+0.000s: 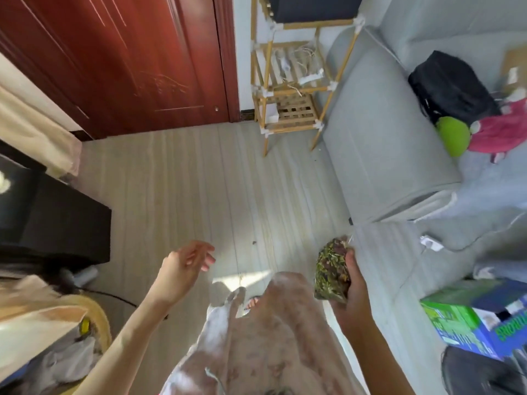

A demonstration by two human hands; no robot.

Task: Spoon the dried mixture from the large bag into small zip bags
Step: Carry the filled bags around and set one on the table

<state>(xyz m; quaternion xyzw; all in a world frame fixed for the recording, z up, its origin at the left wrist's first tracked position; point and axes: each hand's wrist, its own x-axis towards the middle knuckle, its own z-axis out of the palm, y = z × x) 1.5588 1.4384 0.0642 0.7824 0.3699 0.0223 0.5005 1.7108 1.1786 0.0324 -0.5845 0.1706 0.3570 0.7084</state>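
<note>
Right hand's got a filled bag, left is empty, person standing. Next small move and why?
Probably carry the filled bag to a surface and set it down. The right hand holds it from below in a closed grip, mixture packed inside, over bare floor. The left hand is open and holds nothing, and no spoon shows in this view, so filling can't go on from here.

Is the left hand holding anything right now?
No, the left hand is open and empty above the floor, while the right hand holds the filled clear bag.
</note>
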